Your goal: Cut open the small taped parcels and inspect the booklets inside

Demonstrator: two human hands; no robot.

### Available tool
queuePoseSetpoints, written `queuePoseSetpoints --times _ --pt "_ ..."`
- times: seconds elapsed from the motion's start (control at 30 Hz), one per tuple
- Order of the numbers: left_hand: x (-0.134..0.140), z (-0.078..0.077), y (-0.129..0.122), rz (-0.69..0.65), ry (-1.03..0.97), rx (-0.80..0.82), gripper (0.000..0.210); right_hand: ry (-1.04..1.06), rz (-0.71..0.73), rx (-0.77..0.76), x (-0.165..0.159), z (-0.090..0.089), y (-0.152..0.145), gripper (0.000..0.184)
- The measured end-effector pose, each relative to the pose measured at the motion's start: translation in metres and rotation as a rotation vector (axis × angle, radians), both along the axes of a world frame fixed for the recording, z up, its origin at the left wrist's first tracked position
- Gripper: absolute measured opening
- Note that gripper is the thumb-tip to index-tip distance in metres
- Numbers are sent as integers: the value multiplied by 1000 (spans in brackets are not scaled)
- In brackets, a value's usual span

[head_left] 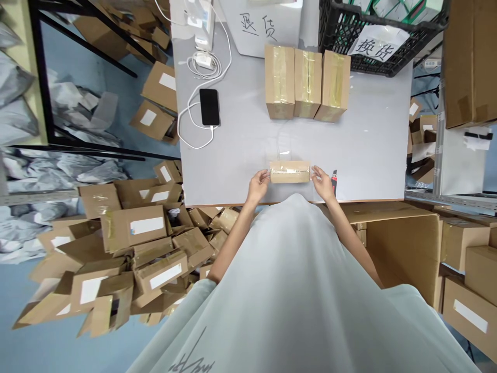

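A small cardboard box with clear tape along its top lies on the grey table near the front edge. My left hand is at the box's left end, fingers loosely curved and apart. At the opposite end, my right hand has its fingers spread and bent towards the box. Neither hand is wrapped round it; whether the fingertips touch the ends I cannot tell. A red and black utility knife lies just right of my right hand.
Three taped boxes stand in a row farther back. Behind them are a white bin and a black crate. A phone with a white cable lies left. Opened cartons are heaped on the floor, left; a large carton stands right.
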State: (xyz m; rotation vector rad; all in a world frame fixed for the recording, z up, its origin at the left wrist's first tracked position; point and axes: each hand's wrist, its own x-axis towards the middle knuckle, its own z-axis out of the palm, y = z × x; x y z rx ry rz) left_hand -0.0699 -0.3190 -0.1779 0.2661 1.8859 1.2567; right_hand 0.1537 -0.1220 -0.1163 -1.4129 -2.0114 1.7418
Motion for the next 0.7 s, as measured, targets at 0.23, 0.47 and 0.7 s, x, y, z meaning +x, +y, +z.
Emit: queuePoseSetpoints --times 0.23,0.47,0.7 --pt "-9 -2 -1 31 -70 -77 47 -155 262 224 -6 15 -18 58" --pt "-5 -2 11 42 -151 -126 51 -332 334 343 4 16 -7 61" --pt "15 11 37 -28 -212 -29 45 -347 179 328 26 12 11 62"
